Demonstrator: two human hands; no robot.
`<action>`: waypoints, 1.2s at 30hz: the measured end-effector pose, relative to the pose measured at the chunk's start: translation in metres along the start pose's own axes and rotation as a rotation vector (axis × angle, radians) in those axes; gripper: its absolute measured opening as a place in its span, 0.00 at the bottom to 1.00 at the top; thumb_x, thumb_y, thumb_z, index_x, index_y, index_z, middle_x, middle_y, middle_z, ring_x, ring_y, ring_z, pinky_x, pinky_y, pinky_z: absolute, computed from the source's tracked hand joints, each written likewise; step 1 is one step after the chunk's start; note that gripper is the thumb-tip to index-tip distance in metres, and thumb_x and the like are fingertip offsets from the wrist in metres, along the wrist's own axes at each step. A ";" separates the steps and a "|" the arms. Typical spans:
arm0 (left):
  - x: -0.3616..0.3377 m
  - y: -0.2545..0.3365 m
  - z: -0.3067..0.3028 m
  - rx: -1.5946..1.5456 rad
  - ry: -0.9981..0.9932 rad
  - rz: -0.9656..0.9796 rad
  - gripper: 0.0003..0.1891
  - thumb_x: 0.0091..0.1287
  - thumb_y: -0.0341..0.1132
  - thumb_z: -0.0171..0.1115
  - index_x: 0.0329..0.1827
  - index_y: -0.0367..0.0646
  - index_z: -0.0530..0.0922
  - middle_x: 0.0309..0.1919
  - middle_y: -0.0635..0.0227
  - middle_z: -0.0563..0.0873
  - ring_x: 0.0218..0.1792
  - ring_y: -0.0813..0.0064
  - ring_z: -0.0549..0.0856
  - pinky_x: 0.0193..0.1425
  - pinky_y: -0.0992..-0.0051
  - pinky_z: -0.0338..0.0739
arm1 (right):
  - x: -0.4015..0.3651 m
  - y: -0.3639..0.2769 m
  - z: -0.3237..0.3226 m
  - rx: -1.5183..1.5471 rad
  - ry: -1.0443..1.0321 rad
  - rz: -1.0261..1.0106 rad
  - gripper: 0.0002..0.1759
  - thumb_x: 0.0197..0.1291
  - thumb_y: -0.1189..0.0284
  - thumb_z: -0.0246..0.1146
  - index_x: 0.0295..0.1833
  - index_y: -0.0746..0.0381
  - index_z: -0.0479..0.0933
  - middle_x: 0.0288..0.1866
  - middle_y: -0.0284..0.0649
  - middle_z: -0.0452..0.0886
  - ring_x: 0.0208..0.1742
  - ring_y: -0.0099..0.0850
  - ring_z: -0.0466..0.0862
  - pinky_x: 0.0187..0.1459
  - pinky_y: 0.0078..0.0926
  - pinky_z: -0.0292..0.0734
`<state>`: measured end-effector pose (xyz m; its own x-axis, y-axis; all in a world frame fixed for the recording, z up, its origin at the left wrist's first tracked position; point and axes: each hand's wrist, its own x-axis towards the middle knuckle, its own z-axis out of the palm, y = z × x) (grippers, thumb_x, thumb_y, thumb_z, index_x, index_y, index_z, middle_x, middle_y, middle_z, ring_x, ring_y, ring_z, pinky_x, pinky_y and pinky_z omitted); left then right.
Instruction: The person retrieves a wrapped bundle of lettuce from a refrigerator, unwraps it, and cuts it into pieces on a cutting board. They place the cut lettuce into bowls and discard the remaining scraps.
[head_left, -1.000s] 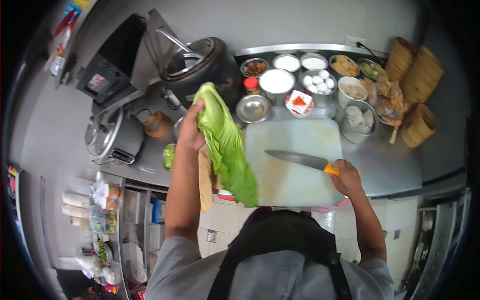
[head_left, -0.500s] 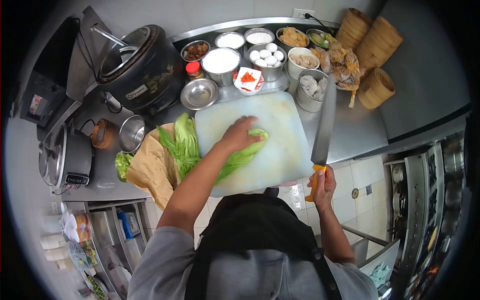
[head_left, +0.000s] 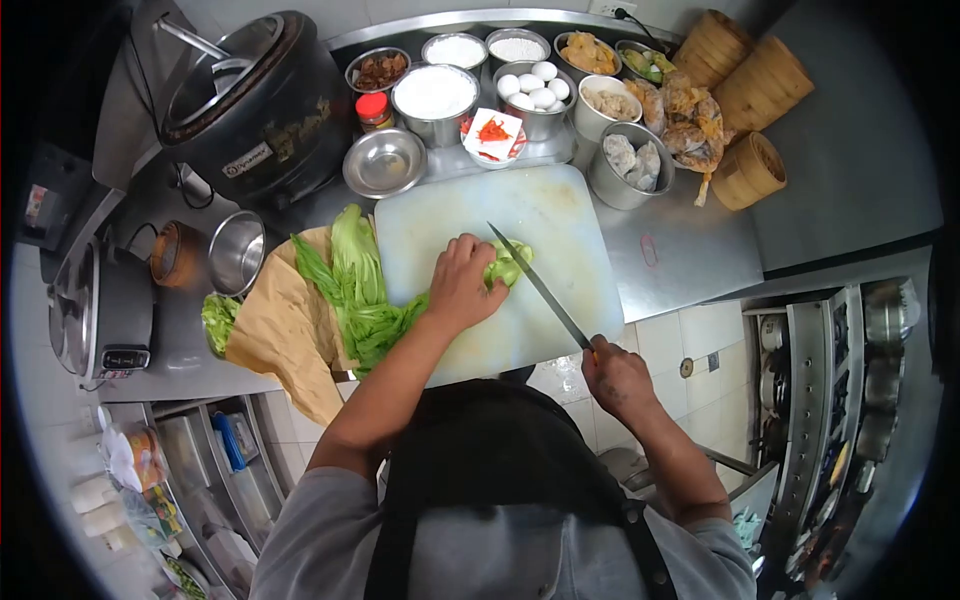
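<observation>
Got my left hand (head_left: 465,280) curled over the lettuce (head_left: 503,268), holding it on the cutting board (head_left: 565,215), and my right hand (head_left: 618,378) wrapped around the knife (head_left: 550,296), blade across the lettuce's end.

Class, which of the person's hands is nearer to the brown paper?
Left: the left hand holds the lettuce on the cutting board, right of the brown paper; the right hand, gripping the knife, is farther right, by the board's near corner.
</observation>
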<state>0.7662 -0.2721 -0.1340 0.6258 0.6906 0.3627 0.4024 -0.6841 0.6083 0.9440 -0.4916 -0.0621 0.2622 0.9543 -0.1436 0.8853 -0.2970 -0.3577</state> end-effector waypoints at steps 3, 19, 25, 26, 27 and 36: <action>0.003 -0.002 0.003 0.015 -0.011 -0.031 0.18 0.48 0.35 0.66 0.43 0.43 0.76 0.44 0.59 0.74 0.48 0.57 0.75 0.51 0.59 0.72 | -0.002 -0.012 -0.019 -0.104 -0.043 -0.048 0.10 0.68 0.68 0.56 0.39 0.65 0.72 0.25 0.53 0.81 0.27 0.53 0.84 0.32 0.47 0.82; -0.006 -0.001 0.011 -0.106 0.028 -0.044 0.19 0.47 0.31 0.66 0.44 0.41 0.74 0.44 0.58 0.74 0.48 0.54 0.75 0.51 0.59 0.75 | 0.081 -0.019 0.030 0.007 -0.262 -0.085 0.10 0.67 0.70 0.52 0.42 0.67 0.70 0.29 0.55 0.82 0.36 0.56 0.84 0.43 0.52 0.78; -0.008 -0.003 0.009 -0.112 0.051 -0.064 0.18 0.47 0.31 0.67 0.42 0.42 0.73 0.44 0.58 0.74 0.48 0.54 0.76 0.51 0.60 0.75 | 0.100 -0.026 0.050 0.094 -0.142 -0.051 0.11 0.67 0.68 0.53 0.42 0.66 0.72 0.29 0.55 0.82 0.35 0.56 0.84 0.41 0.52 0.77; -0.005 -0.004 0.006 -0.115 0.050 -0.079 0.18 0.47 0.31 0.67 0.42 0.42 0.73 0.43 0.58 0.74 0.48 0.54 0.76 0.51 0.60 0.74 | 0.095 -0.028 0.037 0.156 -0.150 -0.019 0.11 0.67 0.67 0.54 0.43 0.65 0.72 0.29 0.55 0.83 0.35 0.55 0.84 0.41 0.52 0.77; 0.000 -0.006 0.002 -0.109 0.049 -0.066 0.18 0.47 0.31 0.67 0.42 0.42 0.73 0.43 0.58 0.74 0.48 0.54 0.76 0.51 0.60 0.74 | 0.092 -0.027 0.025 0.217 -0.158 0.011 0.11 0.67 0.66 0.54 0.43 0.64 0.72 0.29 0.55 0.83 0.35 0.55 0.84 0.40 0.52 0.77; 0.063 0.021 0.025 0.294 -0.527 -0.312 0.35 0.50 0.53 0.73 0.57 0.41 0.77 0.55 0.55 0.78 0.59 0.54 0.76 0.66 0.54 0.67 | 0.105 0.053 0.035 -0.093 0.222 0.011 0.16 0.63 0.61 0.64 0.46 0.62 0.74 0.39 0.47 0.78 0.40 0.48 0.84 0.40 0.47 0.80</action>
<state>0.8304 -0.2488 -0.1160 0.6630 0.7101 -0.2369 0.7352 -0.5582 0.3846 1.0052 -0.4080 -0.1283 0.3408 0.9380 0.0630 0.9108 -0.3129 -0.2693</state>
